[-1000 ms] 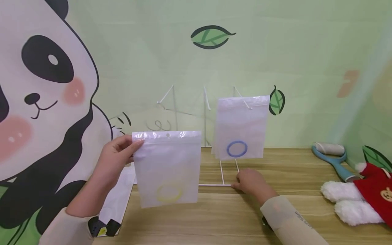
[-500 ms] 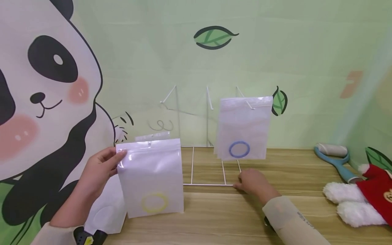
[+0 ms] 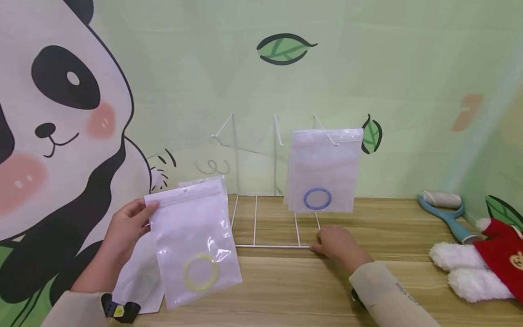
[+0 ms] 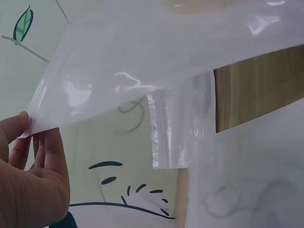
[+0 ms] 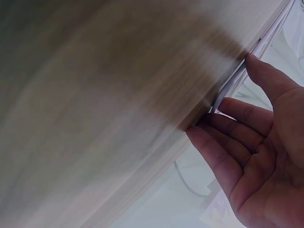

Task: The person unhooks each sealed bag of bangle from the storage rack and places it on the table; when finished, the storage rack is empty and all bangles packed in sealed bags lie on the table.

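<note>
My left hand (image 3: 126,229) pinches the upper left corner of a glossy white zip-lock bag (image 3: 192,236) between thumb and fingers. A yellow ring (image 3: 186,274) shows through the bag, which hangs tilted over the table. My right hand (image 3: 337,245) grips the front right corner of a white wire display rack (image 3: 273,246) at its base. Thumb and fingertips meet its thin bar low on the wood in the right wrist view. Similar bags (image 3: 327,163) hang from the rack's right hook, the front one with a blue ring (image 3: 317,208). Its left and middle hooks hold nothing.
Another white bag (image 3: 140,281) with a round outline lies behind my left wrist; a further bag's edge (image 4: 168,137) shows in the left wrist view. At right are a blue-handled lint roller (image 3: 447,218) and a plush toy in red (image 3: 496,254). A panda-print backdrop stands behind.
My left hand has moved left and down with the bag, which has swung into a tilt. Its move uncovers more of the rack's base. The right hand stays at the rack's corner.
</note>
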Demonstrator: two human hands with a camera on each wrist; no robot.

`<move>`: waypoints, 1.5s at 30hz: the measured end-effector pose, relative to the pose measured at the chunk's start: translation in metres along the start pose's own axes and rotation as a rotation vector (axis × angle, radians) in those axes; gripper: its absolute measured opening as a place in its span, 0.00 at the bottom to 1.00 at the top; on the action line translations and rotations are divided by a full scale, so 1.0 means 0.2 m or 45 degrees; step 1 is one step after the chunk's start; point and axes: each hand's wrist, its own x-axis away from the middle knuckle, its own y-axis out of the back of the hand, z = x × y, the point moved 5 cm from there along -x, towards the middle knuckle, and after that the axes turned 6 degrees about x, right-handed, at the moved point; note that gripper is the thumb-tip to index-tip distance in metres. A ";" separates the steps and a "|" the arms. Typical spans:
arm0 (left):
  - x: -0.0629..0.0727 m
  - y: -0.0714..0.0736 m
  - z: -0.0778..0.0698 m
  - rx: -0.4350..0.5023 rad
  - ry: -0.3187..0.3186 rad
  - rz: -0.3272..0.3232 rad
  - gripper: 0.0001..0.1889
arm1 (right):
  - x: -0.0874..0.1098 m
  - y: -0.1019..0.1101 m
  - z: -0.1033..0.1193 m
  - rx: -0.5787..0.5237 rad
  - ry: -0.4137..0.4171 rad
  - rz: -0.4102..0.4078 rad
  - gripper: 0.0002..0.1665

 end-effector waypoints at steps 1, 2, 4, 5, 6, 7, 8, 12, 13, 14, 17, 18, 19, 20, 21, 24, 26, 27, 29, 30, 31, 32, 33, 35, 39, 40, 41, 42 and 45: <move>0.00 0.00 0.01 0.002 -0.006 0.005 0.30 | 0.00 0.00 0.00 -0.002 0.000 0.004 0.25; 0.00 0.00 0.01 0.001 -0.009 0.011 0.30 | 0.00 0.00 0.00 0.001 -0.002 0.008 0.25; -0.01 0.00 0.03 -0.014 0.002 0.017 0.30 | 0.00 0.00 0.00 0.005 -0.001 0.012 0.25; -0.01 0.00 0.04 -0.032 0.012 0.019 0.31 | 0.00 0.00 0.00 0.007 -0.001 0.014 0.25; -0.01 0.00 0.05 -0.052 0.030 0.021 0.32 | 0.00 0.00 0.00 0.009 -0.004 0.017 0.25; -0.01 0.00 0.06 -0.068 0.050 0.022 0.32 | 0.00 0.00 0.00 0.009 -0.006 0.020 0.25; -0.02 0.00 0.07 -0.084 0.069 0.029 0.33 | 0.00 0.00 0.00 0.010 -0.009 0.023 0.25; -0.02 0.01 0.12 -0.130 0.130 0.060 0.34 | 0.00 -0.01 0.00 -0.003 -0.019 0.035 0.25; -0.02 0.01 0.14 -0.130 0.131 0.066 0.33 | 0.00 -0.01 0.00 -0.008 -0.021 0.034 0.25; -0.02 0.01 0.15 -0.134 0.132 0.074 0.32 | 0.00 -0.01 0.00 -0.010 -0.021 0.032 0.25; -0.01 0.01 0.19 -0.158 0.139 0.092 0.31 | 0.00 0.00 0.00 -0.011 -0.020 0.017 0.25; -0.01 0.01 0.20 -0.163 0.148 0.101 0.31 | 0.00 0.00 0.00 -0.009 -0.016 0.012 0.25; -0.01 0.01 0.22 -0.170 0.158 0.109 0.30 | 0.00 0.00 0.00 -0.008 -0.014 0.008 0.25; -0.01 0.01 0.23 -0.183 0.170 0.117 0.30 | 0.00 0.00 0.00 -0.003 -0.010 0.005 0.25; -0.02 0.01 0.25 -0.194 0.182 0.128 0.30 | 0.00 0.00 0.00 0.000 -0.009 0.006 0.25; -0.02 0.02 0.29 -0.226 0.216 0.157 0.31 | 0.00 0.00 0.00 0.004 -0.006 0.008 0.25; -0.02 0.02 0.30 -0.249 0.226 0.171 0.32 | 0.00 0.00 0.00 0.003 -0.006 0.012 0.25; -0.02 0.02 0.31 -0.262 0.233 0.174 0.33 | 0.00 0.00 0.00 0.003 -0.006 0.013 0.25; -0.02 0.02 0.33 -0.283 0.250 0.165 0.33 | 0.00 0.00 0.00 0.004 -0.007 0.016 0.25; -0.02 0.03 0.34 -0.289 0.255 0.159 0.32 | 0.00 0.00 0.00 0.006 -0.007 0.018 0.25; -0.02 0.03 0.35 -0.299 0.261 0.155 0.32 | 0.00 0.00 0.01 0.010 -0.008 0.019 0.25; -0.02 0.03 0.35 -0.313 0.274 0.146 0.33 | 0.00 -0.01 0.01 0.012 -0.010 0.022 0.25; -0.03 0.03 0.36 -0.323 0.286 0.139 0.33 | 0.00 -0.01 0.01 0.015 -0.011 0.023 0.25; -0.03 0.04 0.38 -0.331 0.301 0.128 0.34 | 0.00 -0.01 0.01 0.019 -0.011 0.025 0.25; -0.03 0.06 0.41 -0.302 0.310 0.117 0.34 | 0.00 -0.01 0.01 0.010 -0.009 0.033 0.25; -0.03 0.07 0.42 -0.285 0.303 0.117 0.33 | 0.00 -0.01 0.01 0.008 -0.008 0.034 0.25; -0.03 0.07 0.42 -0.273 0.294 0.121 0.33 | 0.00 -0.01 0.01 0.009 -0.008 0.035 0.25; -0.03 0.07 0.42 -0.267 0.284 0.124 0.32 | 0.00 -0.01 0.01 0.004 -0.011 0.038 0.25; -0.04 0.06 0.42 -0.278 0.260 0.133 0.30 | 0.00 -0.01 0.00 0.004 -0.012 0.037 0.25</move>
